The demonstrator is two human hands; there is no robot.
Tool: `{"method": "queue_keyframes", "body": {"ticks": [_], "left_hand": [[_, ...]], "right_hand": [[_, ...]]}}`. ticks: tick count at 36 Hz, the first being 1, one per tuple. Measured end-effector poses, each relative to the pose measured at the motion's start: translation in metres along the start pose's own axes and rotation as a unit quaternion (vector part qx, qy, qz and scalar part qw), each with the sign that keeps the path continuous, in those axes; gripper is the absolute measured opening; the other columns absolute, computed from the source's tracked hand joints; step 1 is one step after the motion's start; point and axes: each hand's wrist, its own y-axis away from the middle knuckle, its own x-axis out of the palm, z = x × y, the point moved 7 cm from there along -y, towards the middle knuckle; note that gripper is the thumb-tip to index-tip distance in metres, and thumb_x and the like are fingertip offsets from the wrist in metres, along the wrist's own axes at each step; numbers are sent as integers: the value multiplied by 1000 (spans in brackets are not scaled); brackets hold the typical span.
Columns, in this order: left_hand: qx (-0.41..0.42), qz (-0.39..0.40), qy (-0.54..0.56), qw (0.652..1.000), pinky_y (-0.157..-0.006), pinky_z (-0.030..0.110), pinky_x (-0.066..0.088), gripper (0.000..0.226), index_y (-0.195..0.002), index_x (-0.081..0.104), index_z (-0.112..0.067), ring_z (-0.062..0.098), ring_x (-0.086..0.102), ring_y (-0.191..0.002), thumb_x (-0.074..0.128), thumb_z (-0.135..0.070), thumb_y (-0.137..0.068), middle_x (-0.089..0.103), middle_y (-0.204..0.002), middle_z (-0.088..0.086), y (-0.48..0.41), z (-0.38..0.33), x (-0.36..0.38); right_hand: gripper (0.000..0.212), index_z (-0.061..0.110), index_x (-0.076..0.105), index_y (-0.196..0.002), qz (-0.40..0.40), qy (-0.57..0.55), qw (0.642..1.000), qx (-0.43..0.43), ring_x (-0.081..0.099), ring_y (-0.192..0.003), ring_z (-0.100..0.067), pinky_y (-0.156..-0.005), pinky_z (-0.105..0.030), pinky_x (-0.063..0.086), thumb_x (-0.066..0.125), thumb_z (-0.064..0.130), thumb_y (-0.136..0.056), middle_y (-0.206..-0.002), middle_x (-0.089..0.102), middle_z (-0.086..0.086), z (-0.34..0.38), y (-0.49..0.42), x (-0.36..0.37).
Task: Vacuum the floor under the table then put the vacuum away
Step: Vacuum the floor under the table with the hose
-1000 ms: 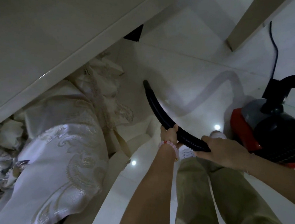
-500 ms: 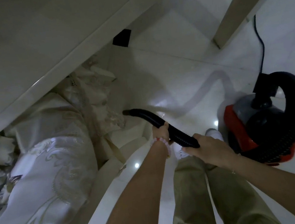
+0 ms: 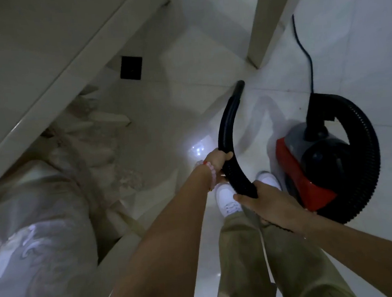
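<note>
Left hand [image 3: 217, 160] and right hand [image 3: 262, 201] both grip vacuum hose [image 3: 226, 132]; tip near table leg [image 3: 267, 21] at 1 o'clock, canister [image 3: 308, 163] 3, embroidered cloth [image 3: 44, 230] 8.

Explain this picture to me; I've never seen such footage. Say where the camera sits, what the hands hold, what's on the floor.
The camera is worn on the person's head and looks forward and down. No robot here, just two bare hands. The left hand, with a bead bracelet, and the right hand both curl their fingers round the black hose of a red vacuum cleaner, which stands on the white floor. The hose's open end points toward a table leg. A dark cord runs off behind the vacuum. Left, below the table edge, is embroidered cloth.
</note>
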Motion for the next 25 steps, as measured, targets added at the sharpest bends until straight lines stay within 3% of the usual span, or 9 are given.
{"method": "queue_keyframes", "body": {"ticks": [3,7,11,13,16,18,21,23,25], "left_hand": [[0,-19,2,1000,-102,49,46,31,-128,48,-6,35,54,-119,46,-13,-98,56,-126,18,-2,2,1],[5,-59,46,997,-100,53,47,35,-133,44,-10,36,54,-120,44,-15,-98,55,-130,18,-5,0,0],[10,-98,100,990,-84,44,54,14,-111,50,-11,30,62,-96,43,-14,-99,60,-104,15,-15,-6,-13],[35,-142,125,981,-81,41,55,16,-110,51,-8,28,62,-86,44,-14,-97,62,-97,15,-28,-17,-27],[67,-219,112,967,-100,49,47,46,-125,49,-3,36,61,-110,50,-25,-85,61,-123,24,-79,-18,-62],[72,-249,108,960,-104,44,44,58,-130,45,-6,37,58,-116,51,-35,-81,56,-132,23,-72,-31,-70],[96,-281,81,951,-100,21,30,56,-146,32,-3,27,42,-134,42,-32,-99,41,-148,14,-55,-54,-86],[92,-269,110,952,-103,23,28,58,-149,25,-3,23,33,-141,37,-34,-102,31,-155,11,-64,-53,-100],[62,-246,151,955,-101,33,38,57,-147,32,-6,26,38,-138,40,-37,-100,36,-153,11,-67,-48,-107]], "right_hand": [[43,25,51,-102,-8,11,1000,-2,53,-71,-7,-68,-28,43,49,62,-83,-76,55,12,-3,1,-4],[45,21,49,-108,-24,54,998,-20,54,-78,-15,-70,-31,41,48,60,-85,-84,55,6,4,-3,-12],[47,15,49,-105,-29,66,996,-58,59,-81,-20,-68,-31,42,49,58,-86,-88,60,0,21,-18,-16],[48,12,49,-102,-24,57,994,-86,62,-82,-23,-71,-35,46,51,57,-85,-90,62,-4,32,-34,-17],[50,11,46,-112,25,23,994,-102,62,-89,-26,-79,-36,48,58,50,-84,-100,63,-8,47,-56,-21],[52,13,43,-120,40,57,989,-130,62,-91,-26,-79,-36,47,60,45,-82,-104,64,-9,60,-64,-27],[48,16,43,-122,-14,212,955,-205,62,-92,-29,-74,-34,45,58,40,-83,-106,64,-7,85,-66,-38],[45,15,44,-121,-67,297,918,-255,63,-90,-30,-68,-31,41,55,41,-86,-105,64,-7,98,-62,-45],[46,13,44,-120,-95,338,894,-278,60,-81,-31,-63,-29,34,49,46,-90,-103,64,-9,104,-58,-50]]}}
